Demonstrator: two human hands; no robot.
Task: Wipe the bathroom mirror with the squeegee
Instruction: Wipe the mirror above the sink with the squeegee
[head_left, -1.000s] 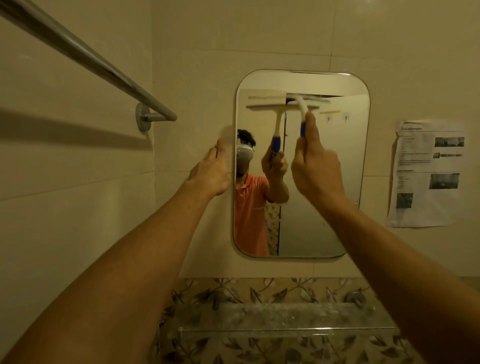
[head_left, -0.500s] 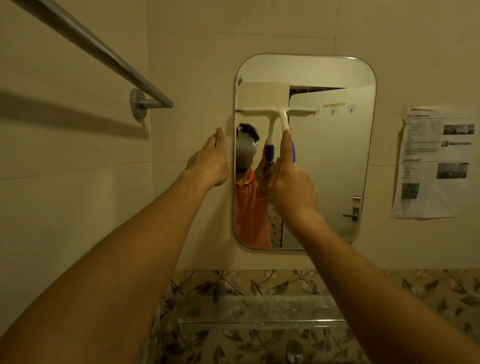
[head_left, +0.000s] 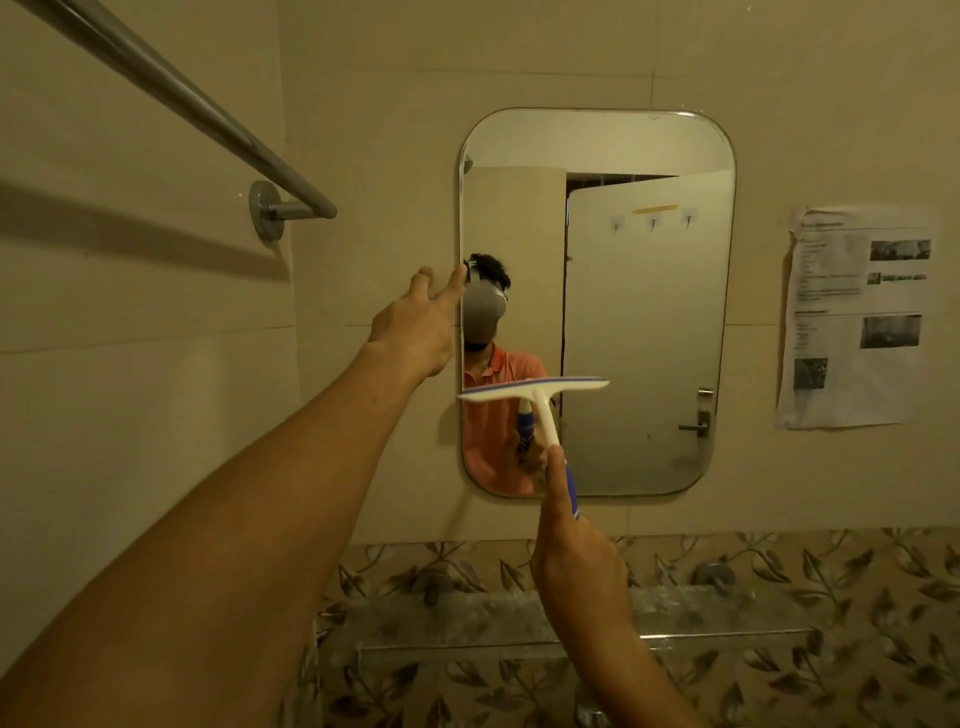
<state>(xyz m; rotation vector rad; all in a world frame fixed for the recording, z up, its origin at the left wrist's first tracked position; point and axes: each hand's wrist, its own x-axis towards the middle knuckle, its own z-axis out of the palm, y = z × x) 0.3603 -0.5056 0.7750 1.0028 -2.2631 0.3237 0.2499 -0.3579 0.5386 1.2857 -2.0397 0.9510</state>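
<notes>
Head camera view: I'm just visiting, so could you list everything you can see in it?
mirror: one, silver, rounded corners, on the wall at centre
squeegee: one, white with a blue handle, blade across the mirror's lower left
towel bar: one, grey metal, upper left wall
printed sheet: one, white, on the wall to the right of the mirror
shelf: one, clear glass, below the mirror
leaf-pattern tile band: one, brown, behind the shelf
left grip: one bare hand, fingers straight, at the mirror's left edge
right grip: one bare hand, holding the squeegee handle
</notes>
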